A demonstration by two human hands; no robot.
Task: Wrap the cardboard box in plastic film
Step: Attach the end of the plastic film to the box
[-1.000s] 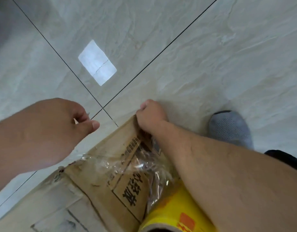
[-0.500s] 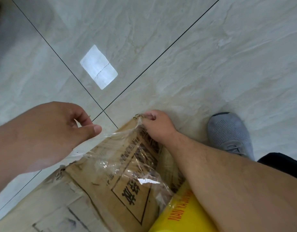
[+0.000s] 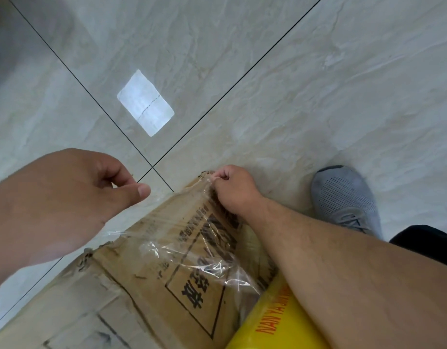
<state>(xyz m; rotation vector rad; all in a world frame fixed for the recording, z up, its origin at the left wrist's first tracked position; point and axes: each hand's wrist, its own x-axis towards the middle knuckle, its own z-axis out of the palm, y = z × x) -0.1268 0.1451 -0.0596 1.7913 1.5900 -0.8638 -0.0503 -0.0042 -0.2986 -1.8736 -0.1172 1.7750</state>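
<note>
Here, both my hands pinch the plastic film [image 3: 189, 250] over the cardboard box [image 3: 147, 278].
My right hand [image 3: 232, 190] grips film at the box's far corner; my left hand [image 3: 66, 197] pinches its edge beside the box. The box sits on the grey tiled floor [image 3: 318, 96], a yellow roll [image 3: 275, 321] against it, my grey shoe [image 3: 343, 197] nearby.

- Single view only: the head camera is looking steeply down from the person's own height, facing forward over both forearms.
- Wide-angle lens is bending the floor [image 3: 318, 102] joints toward the edges.
- It is sitting close: the left hand [image 3: 74, 197] and right hand [image 3: 232, 190] are filling the lower half.
- The cardboard box [image 3: 147, 260] is running off the bottom edge; a grey shoe [image 3: 343, 197] is showing at right.
</note>
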